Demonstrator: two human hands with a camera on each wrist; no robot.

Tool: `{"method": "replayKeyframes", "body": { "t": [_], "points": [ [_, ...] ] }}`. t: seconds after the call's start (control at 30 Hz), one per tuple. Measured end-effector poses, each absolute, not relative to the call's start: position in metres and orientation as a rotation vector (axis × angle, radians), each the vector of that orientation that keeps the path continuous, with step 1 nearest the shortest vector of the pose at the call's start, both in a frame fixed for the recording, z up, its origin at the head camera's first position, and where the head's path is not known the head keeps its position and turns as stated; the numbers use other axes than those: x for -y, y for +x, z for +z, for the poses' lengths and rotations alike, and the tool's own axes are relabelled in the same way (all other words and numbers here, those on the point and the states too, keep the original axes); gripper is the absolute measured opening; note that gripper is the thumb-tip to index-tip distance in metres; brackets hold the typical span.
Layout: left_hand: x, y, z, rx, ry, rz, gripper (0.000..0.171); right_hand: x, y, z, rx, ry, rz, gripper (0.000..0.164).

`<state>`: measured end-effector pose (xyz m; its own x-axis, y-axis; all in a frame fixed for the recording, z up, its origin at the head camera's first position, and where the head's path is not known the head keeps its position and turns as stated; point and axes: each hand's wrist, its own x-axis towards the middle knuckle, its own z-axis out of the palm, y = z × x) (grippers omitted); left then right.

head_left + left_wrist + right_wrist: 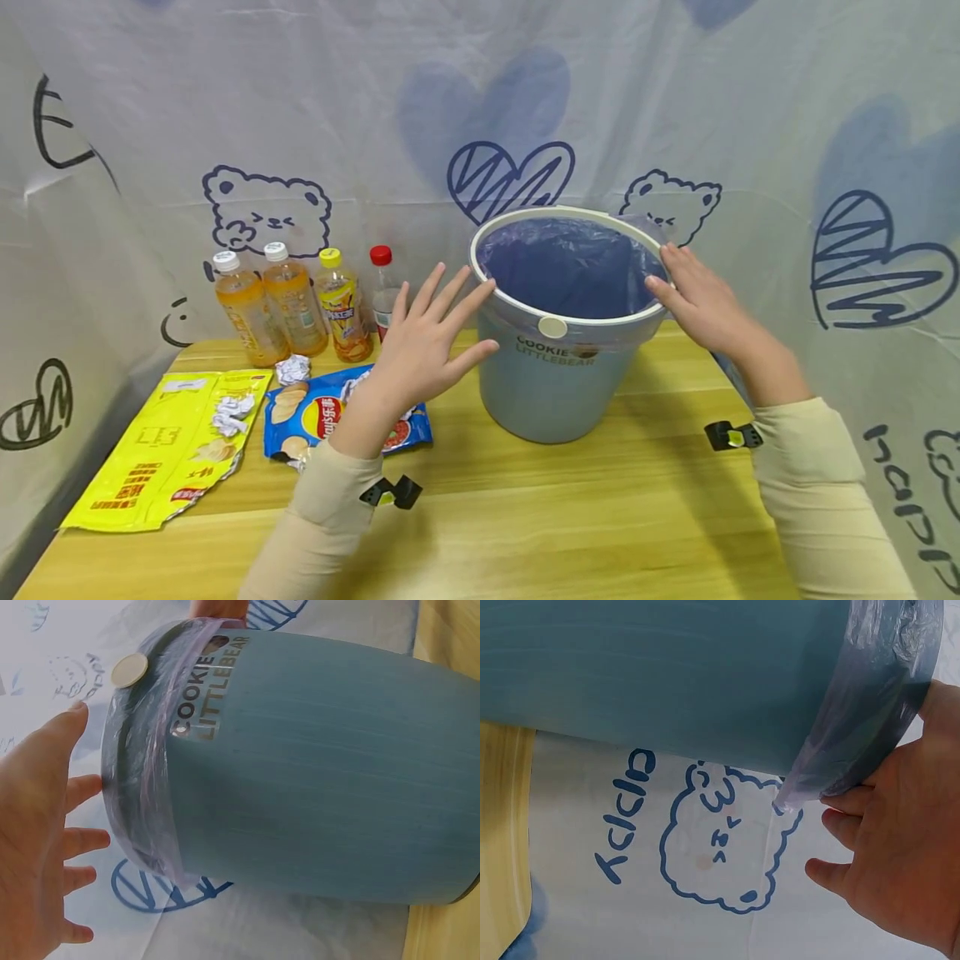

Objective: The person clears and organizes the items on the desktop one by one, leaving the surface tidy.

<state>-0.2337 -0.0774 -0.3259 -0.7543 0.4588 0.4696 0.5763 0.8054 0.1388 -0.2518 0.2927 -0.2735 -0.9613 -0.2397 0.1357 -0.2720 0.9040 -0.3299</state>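
Note:
A light blue trash bin (555,400) with a cream rim stands upright on the table, lined with a translucent plastic bag (577,250) folded over the rim. My left hand (427,342) is at the rim's left side, fingers spread and straight, holding nothing; whether a fingertip touches the rim I cannot tell. At the right side of the rim, my right hand (705,300) rests with its fingers outside and the thumb over the edge. In the right wrist view, fingers (847,829) lie against the bagged edge, fairly straight. The bin's front lettering shows in the left wrist view.
Left of the bin are several drink bottles (341,312), a blue chip bag (300,412) and a flat yellow chip bag (142,450). Crumpled paper (232,415) lies on the bags. A printed white curtain (360,100) hangs behind the wooden table (570,533).

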Motion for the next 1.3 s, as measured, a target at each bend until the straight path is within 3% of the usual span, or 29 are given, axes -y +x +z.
{"method": "replayKeyframes", "body": {
  "t": [0.7, 1.3],
  "points": [
    [0.132, -0.227, -0.393, 2.363, -0.607, -0.699, 0.062, -0.292, -0.252, -0.28, 2.913, 0.393, 0.581, 0.071],
    [0.158, -0.228, -0.447, 2.553, -0.104, -0.865, 0.054, -0.291, -0.252, -0.282, 2.902, 0.382, 0.604, 0.07]
  ]
}}
